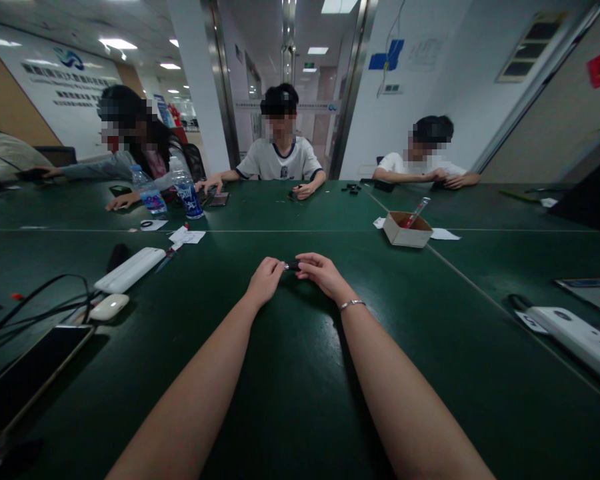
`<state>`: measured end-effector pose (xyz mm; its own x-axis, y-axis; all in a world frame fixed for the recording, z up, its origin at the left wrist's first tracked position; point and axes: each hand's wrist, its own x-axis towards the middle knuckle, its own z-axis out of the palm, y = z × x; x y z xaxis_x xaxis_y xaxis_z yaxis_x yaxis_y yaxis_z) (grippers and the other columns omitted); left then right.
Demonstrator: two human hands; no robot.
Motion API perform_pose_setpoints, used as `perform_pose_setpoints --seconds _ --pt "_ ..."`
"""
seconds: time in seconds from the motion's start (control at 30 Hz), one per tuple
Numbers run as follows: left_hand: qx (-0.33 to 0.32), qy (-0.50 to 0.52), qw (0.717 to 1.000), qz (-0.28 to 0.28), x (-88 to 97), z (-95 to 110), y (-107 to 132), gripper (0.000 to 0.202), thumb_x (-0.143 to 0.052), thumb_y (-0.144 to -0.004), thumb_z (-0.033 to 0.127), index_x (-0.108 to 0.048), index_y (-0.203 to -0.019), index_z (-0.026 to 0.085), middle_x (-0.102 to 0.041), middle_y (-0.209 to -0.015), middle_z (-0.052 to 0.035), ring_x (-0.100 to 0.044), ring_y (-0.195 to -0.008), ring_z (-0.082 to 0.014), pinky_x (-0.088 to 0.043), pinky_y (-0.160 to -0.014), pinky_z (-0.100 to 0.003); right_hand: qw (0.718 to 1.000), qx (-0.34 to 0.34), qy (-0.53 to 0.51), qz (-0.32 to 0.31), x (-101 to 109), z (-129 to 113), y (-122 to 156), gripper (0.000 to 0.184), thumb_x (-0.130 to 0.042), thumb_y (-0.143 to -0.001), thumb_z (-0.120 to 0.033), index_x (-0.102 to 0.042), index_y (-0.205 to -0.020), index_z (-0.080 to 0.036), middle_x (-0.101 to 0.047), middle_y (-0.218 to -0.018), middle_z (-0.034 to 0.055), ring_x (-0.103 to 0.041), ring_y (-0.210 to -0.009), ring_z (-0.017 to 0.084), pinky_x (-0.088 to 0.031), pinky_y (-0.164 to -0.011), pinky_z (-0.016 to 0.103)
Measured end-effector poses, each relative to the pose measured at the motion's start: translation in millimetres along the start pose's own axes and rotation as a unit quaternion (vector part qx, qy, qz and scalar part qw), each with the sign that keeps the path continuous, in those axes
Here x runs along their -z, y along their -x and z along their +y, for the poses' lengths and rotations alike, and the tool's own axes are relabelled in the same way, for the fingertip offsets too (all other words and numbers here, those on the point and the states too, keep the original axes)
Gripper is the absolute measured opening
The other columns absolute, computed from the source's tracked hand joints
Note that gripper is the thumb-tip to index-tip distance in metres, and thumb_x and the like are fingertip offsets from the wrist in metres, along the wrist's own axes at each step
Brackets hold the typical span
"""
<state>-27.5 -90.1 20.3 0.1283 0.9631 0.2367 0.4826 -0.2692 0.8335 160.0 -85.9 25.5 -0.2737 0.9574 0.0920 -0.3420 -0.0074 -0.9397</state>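
A small black piece with a silvery end [292, 266] is held just above the green tabletop [300, 373], between my two hands. My left hand [265, 281] pinches its silvery end with closed fingertips. From the other side, my right hand [326, 275], with a silver bracelet at the wrist, grips the black end between thumb and fingers. The piece lies roughly level, and my fingers partly cover it, so its exact kind is unclear.
To the left lie a phone [33, 373], a white power strip-like block [130, 270], a white rounded case [109, 307] and black cables. Ahead are two bottles [189, 193], scissors [166, 259] and a small box [407, 235]. Several people sit opposite. A white device [575, 333] lies right.
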Motion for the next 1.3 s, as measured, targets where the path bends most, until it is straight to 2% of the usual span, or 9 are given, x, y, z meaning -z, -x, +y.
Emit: perform_pose_setpoints --seconds 0.37,0.47,0.6,0.73,0.83,0.97,1.07,1.2,1.3 --pt "-0.013 0.052 0.999 0.003 -0.8 -0.3 1.1 0.010 -0.057 -0.083 0.028 -0.059 -0.089 0.020 -0.060 -0.093 -0.0031 -0.057 -0.086 -0.0171 -0.044 -0.080 -0.030 1.000 -0.005 0.005 -0.005 1.5 1.3 -0.5 0.030 -0.082 -0.067 -0.018 -0.071 -0.094 -0.016 -0.068 -0.084 0.0031 -0.067 -0.066 0.011 -0.057 -0.062 0.017" --pt "-0.026 0.097 0.995 -0.009 -1.7 0.5 2.0 0.012 -0.057 -0.084 0.028 -0.056 -0.093 0.020 -0.061 -0.087 -0.0012 -0.059 -0.082 -0.0155 -0.044 -0.076 -0.028 1.000 -0.007 0.004 -0.008 1.2 0.7 -0.5 0.028 -0.082 -0.068 -0.018 -0.071 -0.094 -0.017 -0.069 -0.085 0.0030 -0.067 -0.066 0.011 -0.057 -0.062 0.018" --pt "-0.008 0.125 0.992 -0.030 -2.7 -0.5 2.1 0.021 -0.045 -0.091 0.039 -0.054 -0.100 0.021 -0.058 -0.073 0.0012 -0.057 -0.067 -0.0139 -0.042 -0.063 -0.026 1.000 -0.006 0.006 -0.009 1.1 0.6 -0.8 0.027 -0.082 -0.068 -0.018 -0.071 -0.094 -0.017 -0.069 -0.086 0.0036 -0.066 -0.065 0.010 -0.057 -0.061 0.017" --pt "-0.018 0.136 0.990 -0.039 -2.6 -1.2 2.2 0.027 -0.052 -0.088 0.035 -0.052 -0.111 0.022 -0.060 -0.079 0.0006 -0.058 -0.072 -0.0139 -0.043 -0.065 -0.025 1.000 -0.007 0.004 -0.010 1.7 1.4 -1.3 0.028 -0.082 -0.067 -0.019 -0.071 -0.093 -0.016 -0.069 -0.085 0.0032 -0.066 -0.065 0.010 -0.057 -0.061 0.018" --pt "-0.010 0.127 0.990 -0.053 -2.0 -0.3 2.9 0.026 -0.044 -0.091 0.037 -0.053 -0.110 0.021 -0.056 -0.068 0.0021 -0.054 -0.063 -0.0135 -0.042 -0.062 -0.026 1.000 -0.007 0.005 -0.009 1.7 1.6 -1.4 0.029 -0.083 -0.067 -0.020 -0.071 -0.093 -0.016 -0.069 -0.085 0.0031 -0.066 -0.064 0.010 -0.057 -0.060 0.018" --pt "-0.019 0.139 0.989 -0.043 -1.4 2.1 3.6 0.028 -0.050 -0.087 0.035 -0.054 -0.111 0.022 -0.059 -0.078 0.0005 -0.057 -0.071 -0.0139 -0.043 -0.066 -0.025 1.000 -0.007 0.007 -0.011 1.1 0.8 -0.6 0.028 -0.082 -0.068 -0.020 -0.071 -0.093 -0.017 -0.069 -0.084 0.0027 -0.066 -0.065 0.011 -0.058 -0.060 0.019" --pt "-0.010 0.138 0.989 -0.050 -1.4 3.6 3.8 0.027 -0.044 -0.090 0.037 -0.055 -0.109 0.021 -0.056 -0.067 0.0019 -0.053 -0.062 -0.0138 -0.041 -0.061 -0.025 1.000 -0.009 0.010 -0.011 0.9 0.1 -0.2 0.027 -0.082 -0.070 -0.019 -0.070 -0.094 -0.017 -0.069 -0.085 0.0035 -0.066 -0.064 0.011 -0.058 -0.061 0.019" --pt "-0.023 0.142 0.988 -0.049 -1.8 4.1 3.8 0.029 -0.052 -0.084 0.031 -0.054 -0.111 0.021 -0.059 -0.078 0.0005 -0.056 -0.068 -0.0134 -0.043 -0.065 -0.026 1.000 -0.011 0.009 -0.006 1.3 0.2 -0.7 0.026 -0.081 -0.069 -0.018 -0.070 -0.093 -0.016 -0.069 -0.083 0.0034 -0.066 -0.064 0.011 -0.058 -0.060 0.020" --pt "-0.012 0.142 0.988 -0.054 -2.0 3.8 3.7 0.028 -0.046 -0.088 0.033 -0.054 -0.111 0.020 -0.058 -0.070 0.0011 -0.054 -0.063 -0.0135 -0.042 -0.064 -0.026 1.000 -0.010 0.007 -0.005 1.8 0.9 -1.3 0.027 -0.081 -0.069 -0.019 -0.070 -0.094 -0.016 -0.069 -0.085 0.0034 -0.066 -0.064 0.011 -0.058 -0.061 0.020"
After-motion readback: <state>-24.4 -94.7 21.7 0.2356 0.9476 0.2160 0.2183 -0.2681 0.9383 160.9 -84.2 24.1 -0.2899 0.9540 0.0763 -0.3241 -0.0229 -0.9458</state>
